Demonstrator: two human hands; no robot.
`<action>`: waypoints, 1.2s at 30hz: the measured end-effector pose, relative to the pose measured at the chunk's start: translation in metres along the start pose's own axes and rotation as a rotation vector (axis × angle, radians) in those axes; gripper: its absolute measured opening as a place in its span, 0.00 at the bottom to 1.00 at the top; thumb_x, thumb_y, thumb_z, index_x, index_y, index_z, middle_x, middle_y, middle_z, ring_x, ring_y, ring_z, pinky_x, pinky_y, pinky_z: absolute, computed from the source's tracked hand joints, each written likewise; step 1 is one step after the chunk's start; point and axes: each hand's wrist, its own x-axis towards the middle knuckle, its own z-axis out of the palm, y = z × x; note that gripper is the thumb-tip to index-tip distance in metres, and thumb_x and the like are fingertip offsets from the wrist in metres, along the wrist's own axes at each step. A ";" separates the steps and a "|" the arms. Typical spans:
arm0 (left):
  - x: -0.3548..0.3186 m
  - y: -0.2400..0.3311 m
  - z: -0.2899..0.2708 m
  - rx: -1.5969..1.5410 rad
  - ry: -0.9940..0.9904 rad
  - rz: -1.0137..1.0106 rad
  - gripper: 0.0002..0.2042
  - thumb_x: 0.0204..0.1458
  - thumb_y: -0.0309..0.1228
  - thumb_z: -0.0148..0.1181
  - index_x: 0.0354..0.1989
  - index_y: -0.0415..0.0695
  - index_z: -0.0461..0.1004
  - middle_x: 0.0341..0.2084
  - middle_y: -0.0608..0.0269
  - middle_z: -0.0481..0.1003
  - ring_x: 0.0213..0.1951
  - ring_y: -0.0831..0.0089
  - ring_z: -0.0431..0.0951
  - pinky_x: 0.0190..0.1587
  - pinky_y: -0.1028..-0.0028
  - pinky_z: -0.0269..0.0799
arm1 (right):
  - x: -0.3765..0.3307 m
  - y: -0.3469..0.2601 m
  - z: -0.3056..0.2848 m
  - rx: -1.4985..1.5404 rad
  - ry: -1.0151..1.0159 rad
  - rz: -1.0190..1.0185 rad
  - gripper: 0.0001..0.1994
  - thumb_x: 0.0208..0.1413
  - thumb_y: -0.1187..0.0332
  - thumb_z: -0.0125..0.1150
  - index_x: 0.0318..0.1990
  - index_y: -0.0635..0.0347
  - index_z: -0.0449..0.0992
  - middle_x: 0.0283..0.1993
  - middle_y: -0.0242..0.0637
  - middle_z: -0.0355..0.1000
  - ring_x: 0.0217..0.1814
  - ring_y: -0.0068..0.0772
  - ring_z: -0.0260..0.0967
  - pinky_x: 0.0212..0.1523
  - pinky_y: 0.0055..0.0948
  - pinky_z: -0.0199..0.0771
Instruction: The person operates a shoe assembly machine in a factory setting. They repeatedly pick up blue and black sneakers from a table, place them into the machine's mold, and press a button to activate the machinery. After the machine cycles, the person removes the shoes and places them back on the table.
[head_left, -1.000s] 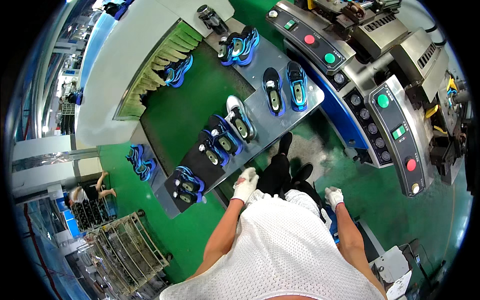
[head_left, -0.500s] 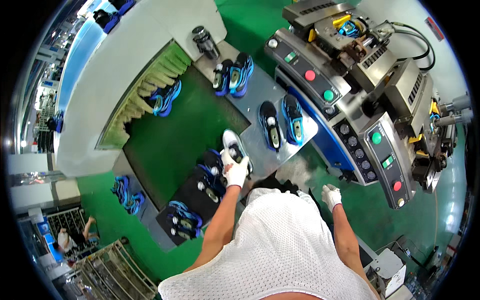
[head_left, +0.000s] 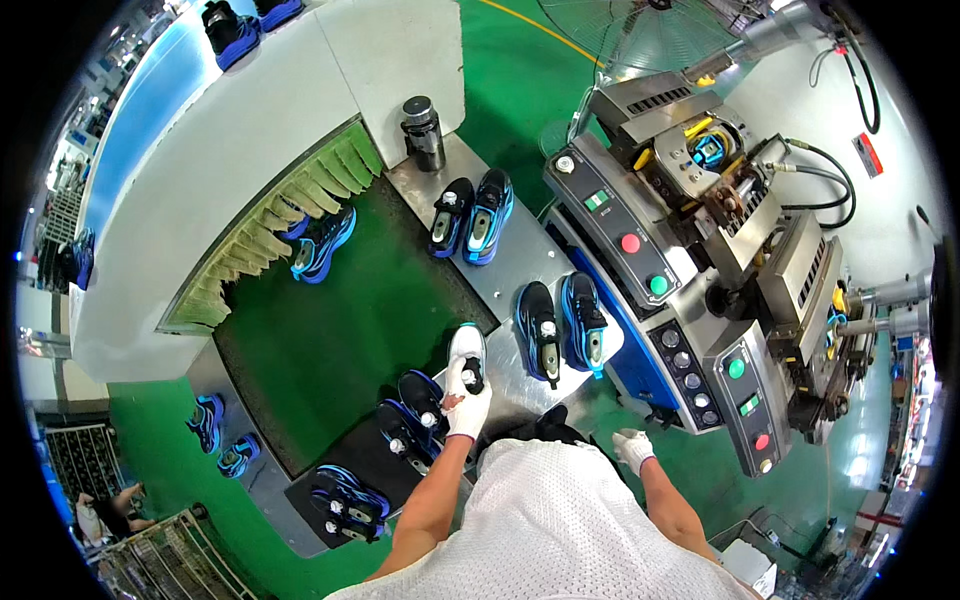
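My left hand (head_left: 467, 412), in a white glove, is closed around the heel end of a white and grey sneaker (head_left: 466, 347). That sneaker points away from me at the near right corner of the green belt; whether it touches the belt I cannot tell. My right hand (head_left: 632, 448), also gloved, hangs empty by my right side, its fingers loosely bent and apart. Just left of my left hand, dark blue-trimmed sneakers (head_left: 422, 398) stand on a black mat (head_left: 357, 452). A black sneaker (head_left: 540, 335) and a blue-black one (head_left: 583, 320) stand on the metal ledge right of the held sneaker.
Another sneaker pair (head_left: 488, 215) and a dark flask (head_left: 423, 135) stand farther along the ledge. Sneakers (head_left: 325, 245) lie on the green belt (head_left: 350, 320) at a strip curtain (head_left: 290, 225). A pressing machine (head_left: 640, 240) with buttons and dials stands right. A fan (head_left: 650, 30) is behind.
The whole view has shifted, with the scene lower in the picture. My left hand still grips the white sneaker. The sneaker at the strip curtain stands farther out, with another showing behind it.
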 end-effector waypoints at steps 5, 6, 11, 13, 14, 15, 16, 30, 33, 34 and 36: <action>0.003 0.010 -0.002 -0.046 0.015 0.040 0.31 0.43 0.27 0.72 0.59 0.39 0.68 0.55 0.44 0.72 0.59 0.48 0.72 0.65 0.60 0.66 | 0.009 -0.056 0.003 0.069 -0.049 -0.137 0.27 0.61 0.63 0.65 0.65 0.67 0.68 0.47 0.44 0.77 0.40 0.32 0.75 0.36 0.34 0.78; 0.003 0.011 -0.004 -0.043 -0.004 0.031 0.33 0.44 0.27 0.73 0.60 0.38 0.67 0.57 0.43 0.71 0.60 0.47 0.71 0.66 0.60 0.66 | 0.016 -0.064 0.002 0.096 -0.081 -0.169 0.26 0.62 0.64 0.65 0.64 0.67 0.69 0.45 0.43 0.77 0.39 0.31 0.75 0.35 0.33 0.77; -0.016 0.012 -0.006 0.056 0.006 -0.205 0.43 0.45 0.36 0.75 0.69 0.36 0.58 0.62 0.38 0.67 0.65 0.45 0.67 0.68 0.59 0.62 | 0.032 -0.097 0.013 0.137 -0.108 -0.282 0.27 0.62 0.64 0.63 0.65 0.67 0.66 0.38 0.37 0.74 0.32 0.26 0.70 0.28 0.27 0.71; -0.024 0.015 -0.006 0.078 0.022 -0.252 0.42 0.43 0.37 0.76 0.67 0.36 0.61 0.60 0.40 0.69 0.63 0.45 0.69 0.66 0.59 0.65 | 0.037 -0.091 0.014 0.176 -0.057 -0.330 0.21 0.62 0.65 0.63 0.59 0.66 0.72 0.36 0.35 0.74 0.30 0.26 0.70 0.26 0.26 0.69; -0.018 0.043 -0.022 0.018 -0.077 -0.370 0.39 0.43 0.36 0.76 0.63 0.37 0.64 0.56 0.41 0.73 0.58 0.45 0.74 0.61 0.58 0.70 | 0.039 -0.086 0.011 0.171 -0.088 -0.320 0.17 0.62 0.65 0.63 0.54 0.65 0.73 0.34 0.34 0.74 0.29 0.25 0.70 0.26 0.27 0.69; -0.021 0.037 -0.019 0.082 -0.022 -0.356 0.37 0.43 0.36 0.76 0.62 0.37 0.66 0.53 0.41 0.74 0.55 0.45 0.76 0.59 0.57 0.72 | 0.041 -0.083 0.006 0.163 -0.126 -0.319 0.13 0.62 0.66 0.63 0.50 0.63 0.75 0.33 0.33 0.73 0.28 0.25 0.69 0.26 0.27 0.68; -0.028 0.026 -0.011 0.146 0.033 -0.344 0.36 0.43 0.35 0.76 0.61 0.37 0.67 0.51 0.41 0.76 0.53 0.45 0.77 0.56 0.57 0.74 | 0.042 -0.078 0.003 0.153 -0.165 -0.318 0.09 0.62 0.66 0.62 0.45 0.61 0.76 0.31 0.32 0.72 0.27 0.25 0.69 0.25 0.27 0.68; -0.012 0.048 -0.028 0.132 -0.096 -0.544 0.39 0.46 0.43 0.72 0.65 0.40 0.63 0.54 0.42 0.76 0.56 0.46 0.77 0.60 0.57 0.72 | 0.049 -0.010 -0.027 -0.163 -0.148 -0.336 0.15 0.59 0.63 0.65 0.51 0.57 0.74 0.28 0.34 0.72 0.22 0.32 0.68 0.20 0.36 0.67; -0.009 0.044 -0.023 0.198 -0.131 -0.531 0.38 0.47 0.45 0.71 0.64 0.39 0.63 0.55 0.40 0.75 0.57 0.45 0.77 0.60 0.56 0.72 | 0.091 0.006 -0.026 -0.094 -0.225 -0.385 0.20 0.60 0.64 0.65 0.57 0.58 0.71 0.29 0.34 0.71 0.22 0.30 0.67 0.19 0.34 0.66; -0.009 0.037 -0.021 0.184 -0.132 -0.485 0.38 0.48 0.47 0.71 0.64 0.39 0.63 0.55 0.38 0.75 0.57 0.45 0.76 0.59 0.56 0.72 | 0.082 -0.009 -0.023 -0.047 -0.230 -0.314 0.21 0.60 0.65 0.64 0.59 0.59 0.70 0.29 0.33 0.70 0.22 0.29 0.67 0.19 0.34 0.65; -0.004 0.058 -0.027 0.230 -0.144 -0.599 0.41 0.48 0.50 0.70 0.65 0.36 0.64 0.56 0.38 0.75 0.58 0.45 0.76 0.60 0.57 0.72 | 0.051 -0.042 -0.022 -0.002 -0.208 -0.236 0.23 0.61 0.66 0.64 0.62 0.60 0.68 0.32 0.36 0.71 0.25 0.29 0.68 0.21 0.33 0.67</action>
